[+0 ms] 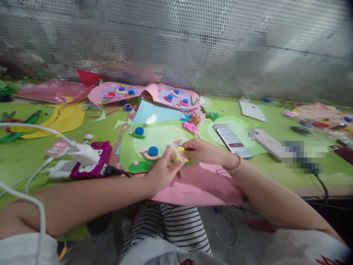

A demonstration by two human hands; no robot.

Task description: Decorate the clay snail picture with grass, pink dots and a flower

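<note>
My left hand point(164, 170) is closed around a small clear plastic packet point(179, 154) with something yellow in it, likely soft clay. The fingers of my right hand point(203, 150) pinch at the packet's right side, so both hands meet over the craft sheet. Beneath them lies a green paper cutout point(127, 147) with a pale green centre. On it sit a blue and green clay snail point(138, 131) and a blue and beige clay snail point(152, 151). A strip of darker green clay point(138, 167) with a small flower runs along its lower edge. Pink paper point(198, 186) lies at the table's front edge.
A purple power strip point(103, 156) with white chargers and cables stands left. Right are a phone point(231, 139) and a pale phone point(270, 144). Finished pink sheets point(150, 90) with snails lean near the perforated metal panel point(176, 44). Scissors point(30, 119) and yellow paper point(71, 117) lie far left.
</note>
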